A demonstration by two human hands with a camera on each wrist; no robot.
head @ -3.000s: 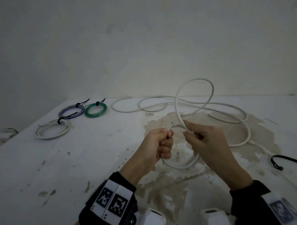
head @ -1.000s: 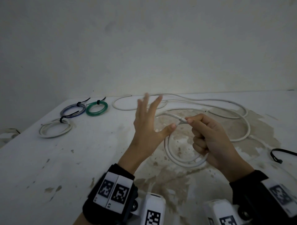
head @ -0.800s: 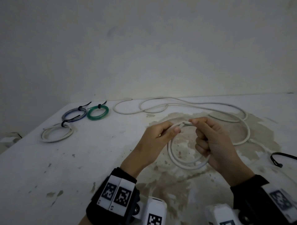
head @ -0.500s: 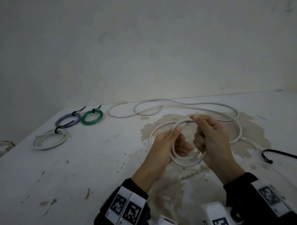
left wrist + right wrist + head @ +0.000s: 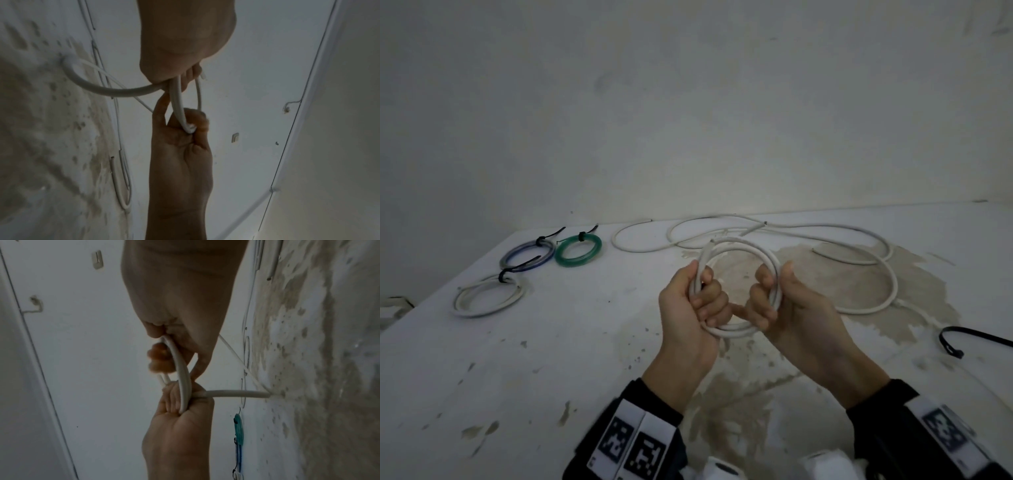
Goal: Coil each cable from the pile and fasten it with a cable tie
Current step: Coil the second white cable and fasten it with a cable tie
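I have the white cable coil (image 5: 736, 284) up off the surface (image 5: 551, 342), standing on edge between my two hands so the turns hang together and do not sag apart. My left hand (image 5: 688, 308) grips the coil's left side, fingers curled through the ring and thumb pressed along the outside; that clamps the stacked turns where the cut end (image 5: 710, 244) pokes out near the top. My right hand (image 5: 794, 308) grips the opposite side the same way, fingers hooked through from inside. Holding at two opposite points keeps the ring round and stops the stiff cable from springing open, I judge.

The coil is not finished: a tail runs from it down to the loose white cable (image 5: 859, 260) sprawled toward the far right edge of the surface, so more turns are needed, by my reckoning.

A black cable tie (image 5: 962, 339) lies near the right edge, within reach of my right hand, ready for fastening. Three tied coils sit toward the far left corner: a white one (image 5: 486, 298), a blue one (image 5: 527, 255) and a green one (image 5: 578, 251), parked well apart from my work.
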